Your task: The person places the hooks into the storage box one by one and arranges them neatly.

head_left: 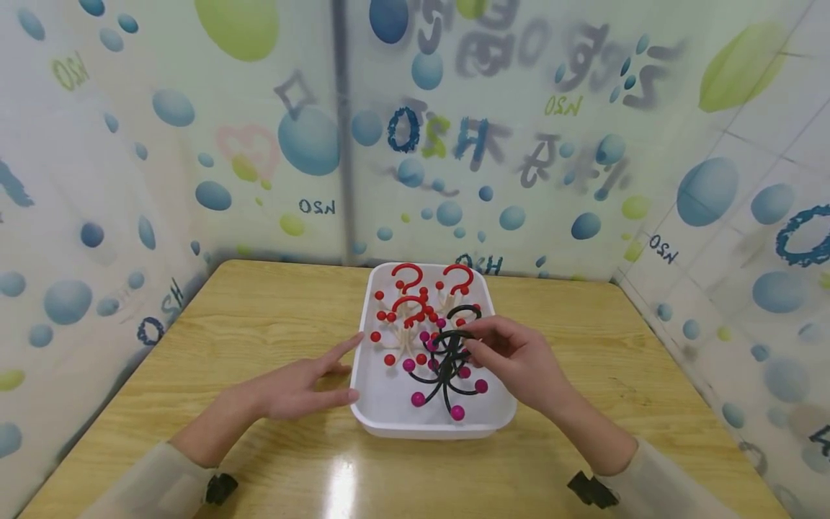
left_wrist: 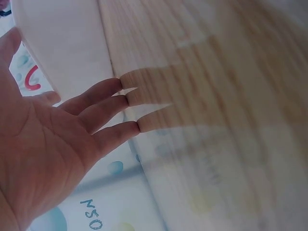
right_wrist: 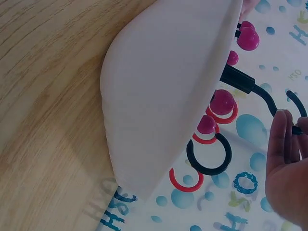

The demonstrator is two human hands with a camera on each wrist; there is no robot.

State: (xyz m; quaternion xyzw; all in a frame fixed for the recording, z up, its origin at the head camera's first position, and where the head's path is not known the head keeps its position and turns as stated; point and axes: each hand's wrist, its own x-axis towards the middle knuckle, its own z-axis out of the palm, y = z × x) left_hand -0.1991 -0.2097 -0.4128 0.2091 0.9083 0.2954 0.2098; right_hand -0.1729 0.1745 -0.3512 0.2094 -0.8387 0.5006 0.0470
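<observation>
The black hook hanger [head_left: 447, 360] with magenta balls on its arm tips lies in the white tray [head_left: 389, 422], pinched near its top loop by the curled fingers of the right hand [head_left: 512, 357]. Just beyond those fingertips, in the tray's far half, sit three cream hangers with red hooks [head_left: 407, 277] and red balls. The left hand [head_left: 305, 386] lies flat on the wooden table [head_left: 259, 310], fingers straight and spread, tips touching the tray's left wall.
</observation>
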